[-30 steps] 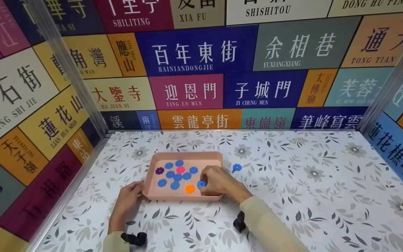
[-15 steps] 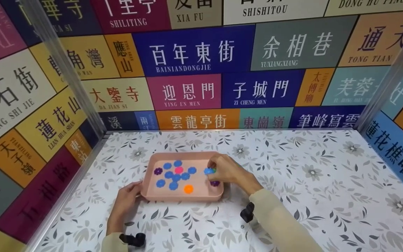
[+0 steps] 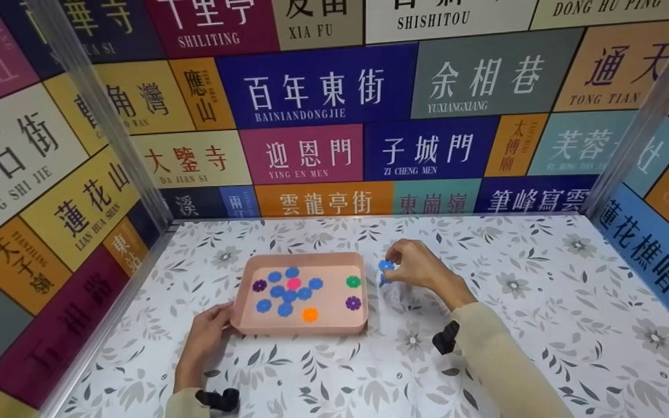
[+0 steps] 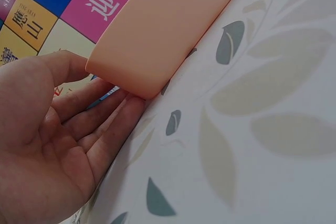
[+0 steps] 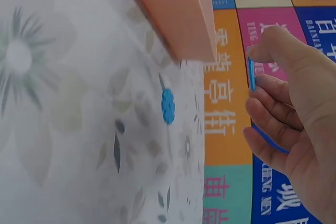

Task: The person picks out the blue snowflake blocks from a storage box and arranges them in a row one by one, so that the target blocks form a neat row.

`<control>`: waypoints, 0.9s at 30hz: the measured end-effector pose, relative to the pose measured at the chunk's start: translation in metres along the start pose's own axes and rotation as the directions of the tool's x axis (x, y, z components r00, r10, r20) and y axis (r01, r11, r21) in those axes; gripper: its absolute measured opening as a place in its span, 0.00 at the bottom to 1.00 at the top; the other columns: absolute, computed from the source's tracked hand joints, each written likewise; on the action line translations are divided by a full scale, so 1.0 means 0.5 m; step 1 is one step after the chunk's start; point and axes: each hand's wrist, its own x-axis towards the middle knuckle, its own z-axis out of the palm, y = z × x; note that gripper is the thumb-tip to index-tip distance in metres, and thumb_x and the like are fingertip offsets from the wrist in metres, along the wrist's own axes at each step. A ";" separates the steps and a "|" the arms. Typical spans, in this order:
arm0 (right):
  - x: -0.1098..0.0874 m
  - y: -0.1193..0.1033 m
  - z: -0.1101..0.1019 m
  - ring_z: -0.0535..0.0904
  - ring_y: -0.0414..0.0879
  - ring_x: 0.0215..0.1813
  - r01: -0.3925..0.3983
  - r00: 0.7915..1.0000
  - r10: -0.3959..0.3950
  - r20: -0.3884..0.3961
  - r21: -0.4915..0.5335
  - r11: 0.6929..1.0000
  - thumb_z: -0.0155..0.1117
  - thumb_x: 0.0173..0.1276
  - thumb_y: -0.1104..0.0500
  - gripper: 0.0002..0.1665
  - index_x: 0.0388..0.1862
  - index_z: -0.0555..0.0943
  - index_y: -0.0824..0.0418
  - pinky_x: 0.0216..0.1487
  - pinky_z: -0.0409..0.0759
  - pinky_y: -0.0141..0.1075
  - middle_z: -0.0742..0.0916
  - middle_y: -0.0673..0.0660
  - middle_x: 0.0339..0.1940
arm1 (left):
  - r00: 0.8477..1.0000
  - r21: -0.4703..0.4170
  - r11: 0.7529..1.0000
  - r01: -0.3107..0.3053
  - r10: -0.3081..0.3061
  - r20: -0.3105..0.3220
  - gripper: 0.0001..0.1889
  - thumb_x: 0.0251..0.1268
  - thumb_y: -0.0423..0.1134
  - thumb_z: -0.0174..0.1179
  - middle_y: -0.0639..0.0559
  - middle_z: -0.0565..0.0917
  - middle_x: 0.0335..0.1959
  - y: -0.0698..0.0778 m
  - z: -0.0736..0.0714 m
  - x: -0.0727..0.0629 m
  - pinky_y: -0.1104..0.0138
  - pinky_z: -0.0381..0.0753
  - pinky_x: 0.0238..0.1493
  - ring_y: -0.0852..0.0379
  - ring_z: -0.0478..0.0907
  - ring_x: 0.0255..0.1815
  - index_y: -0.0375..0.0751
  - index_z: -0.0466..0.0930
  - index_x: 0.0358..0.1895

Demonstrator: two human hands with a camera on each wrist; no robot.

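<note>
Right hand (image 3: 421, 268): Thumb and forefinger meet in a narrow pinch on a blue flower-shaped disc (image 3: 386, 265), held above the cloth and seen edge-on from the wrist; the other fingers curve in loosely.
Second blue disc (image 5: 168, 106): Lies on the cloth below the pinch, apart from the held one; from the head view, the hand partly hides it.
Peach tray (image 3: 299, 330): Sits just left of the pinch, its end wall standing between the grip and the pieces inside.
Nearest in the tray: A green disc (image 3: 353, 281) and a purple disc (image 3: 353, 303) rest inside that end wall, the purple closer to the person.
Mid-tray: An orange disc (image 3: 309, 314) lies farther left of the pinch, by the front wall.
Tray's far half: Eight blue discs spread around a pink disc (image 3: 294, 284), with another purple disc (image 3: 259, 285) at the left end, farthest from the pinch.
Left hand (image 3: 209, 326): Across the tray from the pinch, it holds the near left corner, fingers curved against the outer wall.
Table: A leaf-and-flower print cloth (image 3: 334, 368) spreads beneath everything.
Backdrop: Beyond the pinch rises a wall of coloured place-name panels (image 3: 418, 154), "ZI CHENG MEN" among them.
</note>
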 end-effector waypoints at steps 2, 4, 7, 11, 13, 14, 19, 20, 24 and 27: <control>-0.005 0.018 -0.002 0.82 0.49 0.42 -0.018 1.000 0.018 -0.004 -0.015 1.000 0.73 0.53 0.55 0.17 0.39 0.85 0.61 0.47 0.85 0.45 0.87 0.58 0.39 | 1.000 -0.006 1.000 -0.006 0.006 -0.002 0.24 0.78 0.44 0.48 0.34 0.81 0.62 0.000 -0.001 -0.002 0.65 0.86 0.53 0.53 0.83 0.51 0.34 0.72 0.68; -0.011 0.038 -0.002 0.82 0.50 0.41 -0.041 0.999 0.041 -0.005 -0.036 0.999 0.73 0.53 0.54 0.17 0.39 0.85 0.62 0.46 0.85 0.45 0.87 0.58 0.38 | 1.000 -0.011 1.000 -0.011 0.011 0.000 0.24 0.78 0.45 0.49 0.35 0.81 0.62 -0.001 -0.002 -0.002 0.65 0.86 0.52 0.52 0.84 0.51 0.34 0.73 0.68; -0.017 0.067 0.001 0.82 0.51 0.41 -0.084 0.996 0.085 0.014 -0.052 0.995 0.72 0.54 0.54 0.18 0.40 0.85 0.64 0.46 0.84 0.47 0.88 0.60 0.39 | 1.000 -0.008 1.000 -0.009 0.009 0.001 0.24 0.78 0.47 0.50 0.36 0.81 0.62 0.000 -0.002 -0.004 0.65 0.86 0.53 0.52 0.84 0.52 0.36 0.74 0.68; -0.023 0.096 0.008 0.84 0.52 0.43 -0.137 0.989 0.140 0.056 -0.050 0.989 0.71 0.55 0.54 0.20 0.43 0.85 0.65 0.48 0.85 0.49 0.89 0.61 0.41 | 1.000 -0.002 1.000 -0.003 0.003 0.004 0.25 0.78 0.48 0.49 0.37 0.80 0.63 0.001 -0.002 -0.005 0.65 0.86 0.53 0.53 0.84 0.52 0.37 0.73 0.68; -0.024 0.105 0.013 0.84 0.52 0.43 -0.159 0.985 0.161 0.063 -0.047 0.986 0.71 0.56 0.53 0.20 0.43 0.86 0.65 0.49 0.85 0.48 0.89 0.61 0.41 | 1.000 -0.009 1.000 -0.008 0.008 0.003 0.24 0.78 0.47 0.49 0.36 0.81 0.63 0.000 -0.001 -0.005 0.65 0.86 0.52 0.53 0.85 0.50 0.35 0.73 0.68; -0.025 0.108 0.016 0.84 0.52 0.43 -0.164 0.984 0.167 0.062 -0.047 0.985 0.71 0.56 0.54 0.20 0.43 0.85 0.65 0.49 0.85 0.49 0.89 0.61 0.41 | 1.000 -0.017 1.000 -0.011 0.011 0.003 0.24 0.78 0.46 0.49 0.35 0.81 0.62 0.000 -0.001 -0.004 0.65 0.86 0.51 0.53 0.85 0.50 0.35 0.73 0.68; -0.025 0.112 0.031 0.84 0.51 0.43 -0.184 0.981 0.186 0.052 -0.044 0.982 0.70 0.55 0.55 0.18 0.42 0.85 0.65 0.49 0.85 0.48 0.89 0.60 0.41 | 1.000 -0.039 0.999 -0.028 0.028 -0.004 0.23 0.78 0.42 0.48 0.33 0.79 0.64 -0.002 0.000 -0.005 0.66 0.86 0.50 0.52 0.85 0.52 0.32 0.73 0.67; -0.024 0.112 0.034 0.83 0.51 0.43 -0.184 0.981 0.186 0.053 -0.043 0.982 0.70 0.55 0.55 0.18 0.42 0.85 0.65 0.49 0.85 0.48 0.89 0.60 0.42 | 1.000 -0.042 0.999 -0.028 0.028 -0.005 0.22 0.78 0.41 0.48 0.33 0.79 0.64 -0.002 0.000 -0.004 0.66 0.87 0.50 0.51 0.85 0.53 0.32 0.73 0.67; -0.016 0.112 0.040 0.83 0.52 0.44 -0.177 0.982 0.179 0.052 -0.039 0.983 0.70 0.55 0.57 0.18 0.43 0.86 0.65 0.51 0.84 0.49 0.88 0.60 0.43 | 1.000 -0.026 1.000 -0.016 0.016 -0.004 0.22 0.78 0.42 0.48 0.35 0.79 0.64 -0.002 -0.001 -0.003 0.65 0.86 0.53 0.51 0.84 0.54 0.34 0.74 0.67; -0.015 0.113 0.043 0.83 0.53 0.46 -0.178 0.982 0.180 0.054 -0.042 0.983 0.71 0.56 0.57 0.18 0.44 0.86 0.65 0.53 0.84 0.50 0.88 0.60 0.44 | 1.000 -0.017 1.000 -0.003 0.003 0.006 0.23 0.79 0.43 0.47 0.35 0.78 0.66 -0.003 -0.003 -0.003 0.63 0.85 0.57 0.50 0.83 0.56 0.35 0.73 0.68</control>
